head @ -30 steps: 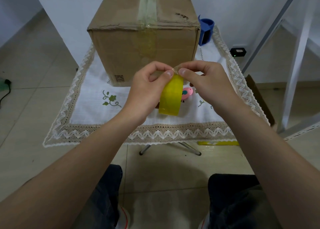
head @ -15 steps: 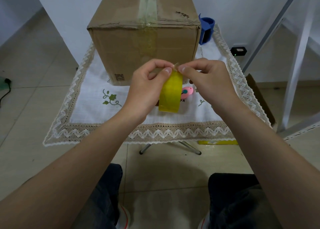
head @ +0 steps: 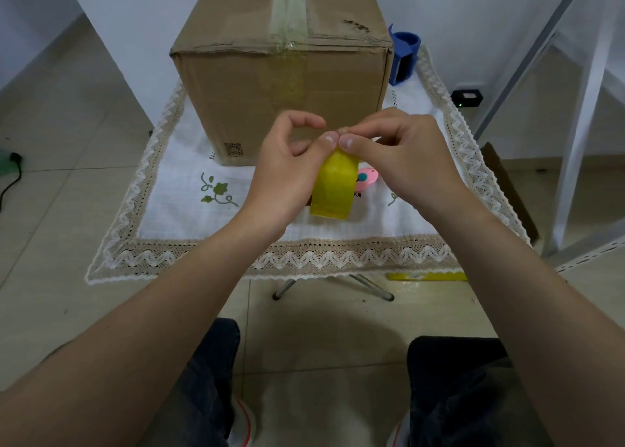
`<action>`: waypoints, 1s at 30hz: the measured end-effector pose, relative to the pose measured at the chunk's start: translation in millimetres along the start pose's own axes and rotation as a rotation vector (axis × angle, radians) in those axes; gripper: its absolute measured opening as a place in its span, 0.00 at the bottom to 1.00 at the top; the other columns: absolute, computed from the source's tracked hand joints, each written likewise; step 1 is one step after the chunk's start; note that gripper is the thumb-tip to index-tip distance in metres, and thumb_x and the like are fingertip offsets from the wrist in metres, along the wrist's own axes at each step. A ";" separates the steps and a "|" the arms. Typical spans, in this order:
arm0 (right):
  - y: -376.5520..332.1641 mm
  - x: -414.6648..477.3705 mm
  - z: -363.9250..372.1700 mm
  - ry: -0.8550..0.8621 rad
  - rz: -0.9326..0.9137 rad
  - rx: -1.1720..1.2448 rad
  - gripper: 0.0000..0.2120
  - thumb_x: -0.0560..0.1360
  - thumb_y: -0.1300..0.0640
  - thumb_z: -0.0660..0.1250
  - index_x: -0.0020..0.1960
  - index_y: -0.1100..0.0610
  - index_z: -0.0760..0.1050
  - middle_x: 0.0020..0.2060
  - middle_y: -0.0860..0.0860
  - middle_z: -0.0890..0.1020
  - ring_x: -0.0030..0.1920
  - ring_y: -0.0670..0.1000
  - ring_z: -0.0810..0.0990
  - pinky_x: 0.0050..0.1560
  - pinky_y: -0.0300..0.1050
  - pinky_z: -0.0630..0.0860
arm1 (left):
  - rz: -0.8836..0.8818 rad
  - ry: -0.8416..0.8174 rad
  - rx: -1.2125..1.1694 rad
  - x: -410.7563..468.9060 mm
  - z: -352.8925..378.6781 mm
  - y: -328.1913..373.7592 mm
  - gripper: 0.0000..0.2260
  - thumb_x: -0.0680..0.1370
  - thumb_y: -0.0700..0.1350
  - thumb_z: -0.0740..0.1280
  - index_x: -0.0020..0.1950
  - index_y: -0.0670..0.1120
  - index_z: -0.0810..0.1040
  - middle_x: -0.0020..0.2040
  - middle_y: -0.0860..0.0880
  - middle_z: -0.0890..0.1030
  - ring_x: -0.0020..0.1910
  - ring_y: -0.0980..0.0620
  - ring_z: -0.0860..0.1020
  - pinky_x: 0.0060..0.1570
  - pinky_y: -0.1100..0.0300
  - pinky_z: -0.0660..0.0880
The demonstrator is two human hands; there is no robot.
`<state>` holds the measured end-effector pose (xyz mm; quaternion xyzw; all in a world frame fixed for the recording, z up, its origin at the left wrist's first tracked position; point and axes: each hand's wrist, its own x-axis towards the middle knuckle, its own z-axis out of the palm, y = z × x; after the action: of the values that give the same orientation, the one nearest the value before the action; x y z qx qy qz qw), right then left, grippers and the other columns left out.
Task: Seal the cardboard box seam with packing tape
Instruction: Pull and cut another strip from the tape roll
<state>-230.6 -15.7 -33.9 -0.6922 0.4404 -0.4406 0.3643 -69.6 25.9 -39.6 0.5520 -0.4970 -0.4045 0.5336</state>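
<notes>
A brown cardboard box [head: 243,85] stands at the back of the small table, with a strip of old tape along its top seam and down its front face. In front of it I hold a yellow roll of packing tape [head: 334,189] upright on edge. My left hand [head: 287,172] grips the roll from the left, thumb on its top. My right hand [head: 402,159] pinches at the top of the roll, thumb tip against the left thumb, where the tape's end lies.
A white lace-edged cloth [head: 176,189] covers the table. A pink cutter [head: 367,179] lies behind the roll. A blue tape dispenser [head: 404,58] stands right of the box. A white metal frame [head: 581,108] rises at the right. A yellow strip [head: 426,276] lies on the floor.
The hands and roll have stayed in nearly the same place. The fingertips have shifted a little on the top of the roll.
</notes>
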 end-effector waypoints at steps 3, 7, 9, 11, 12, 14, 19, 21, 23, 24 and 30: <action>3.2 1.2 0.0 0.028 -0.057 -0.095 0.06 0.75 0.55 0.76 0.45 0.44 0.84 0.49 0.51 0.84 0.47 0.52 0.82 0.41 0.34 0.77 | 0.001 -0.020 0.032 -0.3 1.0 1.2 0.04 0.83 0.44 0.68 0.58 0.48 0.79 0.35 0.58 0.85 0.34 0.61 0.81 0.35 0.57 0.80; 6.0 2.4 -1.0 0.061 -0.105 -0.165 0.06 0.77 0.56 0.73 0.47 0.45 0.84 0.47 0.50 0.82 0.46 0.48 0.81 0.45 0.37 0.77 | -0.009 -0.074 0.026 -2.9 3.3 4.5 0.04 0.84 0.44 0.67 0.57 0.48 0.81 0.40 0.50 0.85 0.36 0.55 0.81 0.36 0.54 0.81; 5.5 2.0 -1.7 0.071 -0.115 -0.190 0.05 0.78 0.57 0.72 0.49 0.49 0.86 0.46 0.49 0.82 0.45 0.42 0.79 0.44 0.32 0.74 | -0.015 -0.101 0.018 -3.5 3.7 4.9 0.04 0.84 0.44 0.67 0.57 0.50 0.81 0.44 0.43 0.84 0.37 0.52 0.82 0.36 0.52 0.82; 4.4 1.7 -2.2 0.075 -0.113 -0.202 0.05 0.78 0.58 0.72 0.49 0.51 0.86 0.44 0.46 0.80 0.43 0.38 0.77 0.44 0.29 0.72 | -0.018 -0.121 0.009 -4.3 4.2 5.1 0.05 0.84 0.43 0.68 0.57 0.51 0.81 0.46 0.39 0.85 0.39 0.47 0.85 0.40 0.47 0.84; 3.6 1.6 -2.6 0.073 -0.108 -0.202 0.06 0.78 0.58 0.71 0.49 0.50 0.86 0.44 0.45 0.80 0.43 0.37 0.77 0.44 0.29 0.72 | -0.018 -0.125 0.004 -4.5 4.1 5.0 0.06 0.84 0.43 0.68 0.58 0.51 0.81 0.47 0.37 0.85 0.41 0.44 0.86 0.41 0.45 0.84; 2.4 1.6 -3.9 0.063 -0.088 -0.173 0.06 0.78 0.59 0.72 0.48 0.48 0.85 0.44 0.45 0.81 0.43 0.37 0.78 0.44 0.29 0.72 | -0.023 -0.109 0.007 -3.7 3.4 3.7 0.07 0.83 0.43 0.69 0.60 0.50 0.82 0.48 0.38 0.86 0.41 0.46 0.86 0.39 0.46 0.85; 3.2 1.6 -8.6 0.077 0.041 -0.092 0.07 0.75 0.54 0.77 0.53 0.50 0.86 0.49 0.45 0.84 0.34 0.34 0.76 0.39 0.27 0.70 | -0.024 -0.087 0.046 -1.9 2.6 -0.2 0.08 0.83 0.43 0.70 0.61 0.52 0.81 0.48 0.38 0.86 0.45 0.47 0.86 0.42 0.46 0.85; 4.7 2.8 -8.4 0.097 0.046 -0.098 0.04 0.75 0.52 0.77 0.49 0.49 0.86 0.50 0.46 0.83 0.35 0.34 0.76 0.38 0.27 0.69 | -0.019 -0.091 0.034 -2.6 3.4 -0.8 0.10 0.83 0.43 0.69 0.63 0.51 0.80 0.46 0.40 0.86 0.48 0.44 0.86 0.44 0.43 0.84; 5.1 3.8 -6.9 0.082 0.048 -0.109 0.01 0.76 0.53 0.75 0.46 0.50 0.85 0.53 0.49 0.81 0.41 0.36 0.77 0.43 0.30 0.71 | -0.018 -0.097 0.027 -2.7 3.8 -1.4 0.11 0.83 0.43 0.69 0.65 0.50 0.78 0.44 0.42 0.87 0.47 0.44 0.86 0.44 0.42 0.84; 6.0 4.2 -6.0 0.068 0.054 -0.120 0.02 0.77 0.53 0.75 0.46 0.50 0.85 0.54 0.50 0.80 0.43 0.38 0.77 0.45 0.33 0.72 | -0.024 -0.098 0.026 -2.1 3.9 -1.4 0.12 0.83 0.43 0.69 0.66 0.50 0.77 0.43 0.43 0.87 0.45 0.46 0.86 0.45 0.41 0.84; 5.7 2.7 -3.6 -0.027 0.066 -0.160 0.04 0.78 0.57 0.73 0.44 0.50 0.84 0.56 0.50 0.78 0.44 0.40 0.76 0.46 0.27 0.70 | -0.159 -0.136 -0.019 5.9 0.8 -4.5 0.16 0.82 0.41 0.70 0.69 0.50 0.76 0.42 0.51 0.89 0.41 0.56 0.86 0.41 0.54 0.85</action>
<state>-235.0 -20.6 -37.0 -0.7101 0.4920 -0.3823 0.3280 -68.8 19.7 -43.6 0.5558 -0.4826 -0.4870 0.4700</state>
